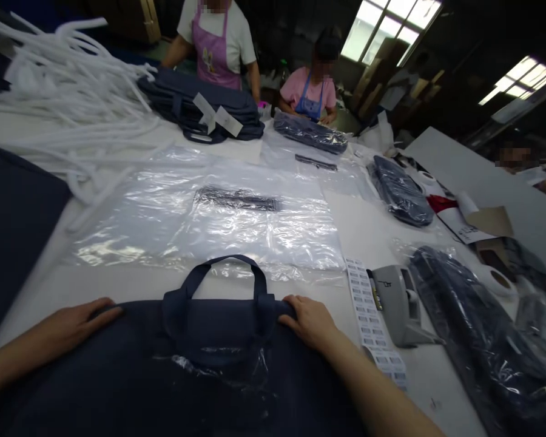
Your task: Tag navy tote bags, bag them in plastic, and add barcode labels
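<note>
A dark navy fabric bag (pixel 131 376) with a looped handle (pixel 222 267) lies flat at the near edge of the white table (pixel 359 224). My left hand (pixel 79 318) rests palm down on the bag's top left edge, fingers together. On the top right edge, just right of the handle base, my right hand (pixel 312 321) presses or pinches the fabric. A crumpled bit of clear film (pixel 218 364) lies on the bag below the handle.
Clear plastic bags (pixel 209 224) lie spread beyond the bag. A label strip (pixel 368 315) and a grey tape dispenser (pixel 398 303) sit to the right, with bagged navy items (pixel 482 340) beyond. White foam tubes (pixel 64 91) are piled far left. Two people work at the far side.
</note>
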Action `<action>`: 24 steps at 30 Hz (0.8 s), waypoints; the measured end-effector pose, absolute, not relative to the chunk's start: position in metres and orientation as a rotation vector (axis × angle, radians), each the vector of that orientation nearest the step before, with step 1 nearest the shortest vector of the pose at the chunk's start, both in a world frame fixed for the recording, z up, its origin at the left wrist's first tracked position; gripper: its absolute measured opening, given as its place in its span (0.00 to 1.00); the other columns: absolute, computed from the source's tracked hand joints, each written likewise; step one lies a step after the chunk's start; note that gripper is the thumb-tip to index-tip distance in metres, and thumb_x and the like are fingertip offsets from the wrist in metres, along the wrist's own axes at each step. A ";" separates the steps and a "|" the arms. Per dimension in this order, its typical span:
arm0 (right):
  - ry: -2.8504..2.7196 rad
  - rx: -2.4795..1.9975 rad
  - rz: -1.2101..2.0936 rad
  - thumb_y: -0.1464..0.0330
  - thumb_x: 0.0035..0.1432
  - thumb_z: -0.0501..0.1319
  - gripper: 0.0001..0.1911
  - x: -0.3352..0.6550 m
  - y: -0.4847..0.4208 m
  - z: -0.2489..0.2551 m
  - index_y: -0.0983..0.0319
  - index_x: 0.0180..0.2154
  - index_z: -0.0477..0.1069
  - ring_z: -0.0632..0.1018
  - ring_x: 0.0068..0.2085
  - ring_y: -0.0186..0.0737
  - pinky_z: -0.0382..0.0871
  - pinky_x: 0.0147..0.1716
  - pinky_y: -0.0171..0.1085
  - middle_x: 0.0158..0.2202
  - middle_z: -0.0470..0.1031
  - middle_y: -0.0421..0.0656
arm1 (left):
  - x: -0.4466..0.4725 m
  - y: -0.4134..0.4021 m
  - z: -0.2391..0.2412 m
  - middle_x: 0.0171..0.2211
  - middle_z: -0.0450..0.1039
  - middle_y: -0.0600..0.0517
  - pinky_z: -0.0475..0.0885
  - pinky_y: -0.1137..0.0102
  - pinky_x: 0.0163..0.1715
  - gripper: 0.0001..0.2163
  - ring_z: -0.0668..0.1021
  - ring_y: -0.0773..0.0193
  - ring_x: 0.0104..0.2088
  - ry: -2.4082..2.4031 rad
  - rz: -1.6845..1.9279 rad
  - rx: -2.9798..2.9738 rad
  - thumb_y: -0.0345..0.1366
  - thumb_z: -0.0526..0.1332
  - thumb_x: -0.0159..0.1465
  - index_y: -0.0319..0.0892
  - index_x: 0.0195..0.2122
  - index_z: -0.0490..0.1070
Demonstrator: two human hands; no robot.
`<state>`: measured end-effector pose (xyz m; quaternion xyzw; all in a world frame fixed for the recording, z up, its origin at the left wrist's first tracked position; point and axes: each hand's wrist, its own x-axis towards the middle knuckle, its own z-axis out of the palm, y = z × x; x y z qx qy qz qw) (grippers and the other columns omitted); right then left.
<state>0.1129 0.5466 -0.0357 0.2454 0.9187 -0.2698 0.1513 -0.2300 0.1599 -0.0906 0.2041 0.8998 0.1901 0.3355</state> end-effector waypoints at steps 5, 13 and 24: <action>2.602 0.831 -0.798 0.48 0.59 0.55 0.22 0.101 0.557 -0.081 0.58 0.38 0.76 0.78 0.39 0.45 0.65 0.38 0.38 0.36 0.80 0.45 | -0.223 0.174 -0.088 0.40 0.78 0.58 0.61 0.68 0.53 0.20 0.74 0.51 0.50 2.240 0.551 0.572 0.54 0.53 0.61 0.45 0.39 0.75; 2.737 0.891 -0.586 0.49 0.60 0.53 0.23 0.102 0.549 -0.073 0.60 0.39 0.76 0.78 0.39 0.52 0.69 0.41 0.46 0.33 0.79 0.49 | -0.205 0.188 -0.057 0.40 0.78 0.46 0.67 0.61 0.50 0.29 0.77 0.49 0.43 2.391 0.434 0.749 0.55 0.42 0.66 0.38 0.39 0.76; 3.364 -0.261 -0.442 0.70 0.59 0.59 0.20 0.104 0.471 -0.060 0.60 0.53 0.68 0.67 0.60 0.54 0.57 0.62 0.58 0.53 0.72 0.49 | -0.068 0.179 -0.015 0.57 0.68 0.50 0.54 0.63 0.63 0.19 0.66 0.58 0.59 2.486 0.456 1.793 0.47 0.50 0.70 0.47 0.57 0.66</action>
